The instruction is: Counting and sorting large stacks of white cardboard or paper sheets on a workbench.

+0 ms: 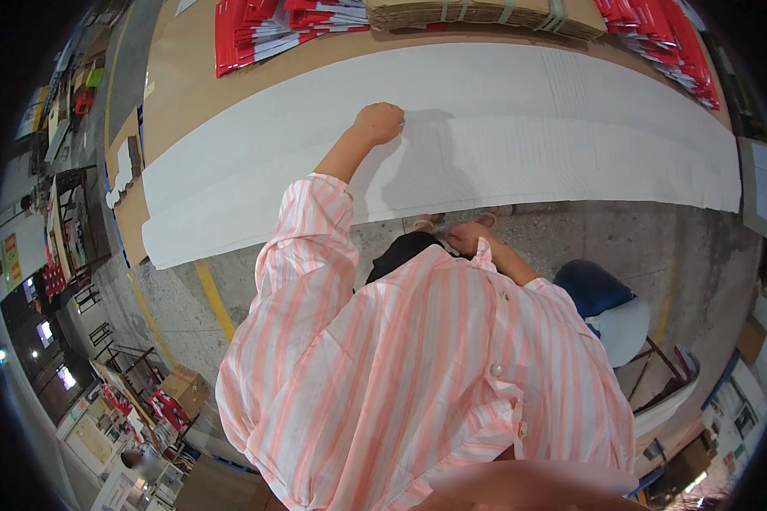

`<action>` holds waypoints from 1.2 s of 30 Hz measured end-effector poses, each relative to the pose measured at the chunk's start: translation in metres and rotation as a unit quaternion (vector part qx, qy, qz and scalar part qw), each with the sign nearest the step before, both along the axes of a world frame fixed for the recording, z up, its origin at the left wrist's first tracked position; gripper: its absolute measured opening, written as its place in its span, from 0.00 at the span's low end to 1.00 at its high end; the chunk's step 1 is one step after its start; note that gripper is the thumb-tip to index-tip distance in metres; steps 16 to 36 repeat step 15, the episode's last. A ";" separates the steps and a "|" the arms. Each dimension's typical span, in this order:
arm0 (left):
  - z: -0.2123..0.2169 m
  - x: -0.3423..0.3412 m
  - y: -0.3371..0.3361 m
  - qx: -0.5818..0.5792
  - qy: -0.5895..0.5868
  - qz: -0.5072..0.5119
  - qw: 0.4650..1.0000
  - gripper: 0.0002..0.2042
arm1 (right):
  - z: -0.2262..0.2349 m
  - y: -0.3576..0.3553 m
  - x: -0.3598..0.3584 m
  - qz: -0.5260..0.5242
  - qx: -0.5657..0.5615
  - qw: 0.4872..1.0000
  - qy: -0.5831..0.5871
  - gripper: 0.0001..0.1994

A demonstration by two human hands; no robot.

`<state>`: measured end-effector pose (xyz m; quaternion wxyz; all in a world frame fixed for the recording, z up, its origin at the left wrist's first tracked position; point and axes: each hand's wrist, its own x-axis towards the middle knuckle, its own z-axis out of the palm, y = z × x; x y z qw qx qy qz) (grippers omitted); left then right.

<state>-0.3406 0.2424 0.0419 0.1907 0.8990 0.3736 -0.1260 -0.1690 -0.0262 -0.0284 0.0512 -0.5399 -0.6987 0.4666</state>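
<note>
A long white sheet (520, 162) lies across the table, with fine parallel creases toward its right side. On its left-middle part rests my left hand (379, 123), closed with the fingers curled under. Whatever it may hold is hidden from view. My right hand (467, 238) hangs low in front of my body, just off the sheet's near edge. Its fingers look bent together, and I cannot make out anything in them.
Behind the sheet are red and white folded packs (260, 38), a bundle of strapped brown cardboard (486, 13) and more red packs (665, 51). Brown board (187, 85) covers the tabletop. A stool with a dark blue seat cover (592, 289) stands behind me on the right.
</note>
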 end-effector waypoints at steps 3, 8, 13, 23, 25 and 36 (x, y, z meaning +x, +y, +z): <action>0.000 -0.012 -0.012 0.017 0.035 -0.004 0.999 0.10 | 0.023 0.019 -0.017 0.008 0.033 0.996 0.080 0.10; -0.001 -0.017 -0.019 0.037 0.044 -0.029 0.998 0.10 | 0.048 0.031 -0.030 -0.033 0.029 0.997 0.064 0.13; 0.007 0.018 -0.012 0.030 0.056 -0.078 0.995 0.12 | -0.009 0.016 -0.026 0.013 -0.035 0.999 0.032 0.11; 0.000 0.063 -0.008 0.066 0.071 -0.118 0.988 0.16 | -0.004 0.044 -0.044 0.142 -0.089 0.979 -0.113 0.20; 0.000 0.063 -0.008 0.066 0.071 -0.118 0.988 0.16 | -0.004 0.044 -0.044 0.142 -0.089 0.979 -0.113 0.20; 0.000 0.063 -0.008 0.066 0.071 -0.118 0.988 0.16 | -0.004 0.044 -0.044 0.142 -0.089 0.979 -0.113 0.20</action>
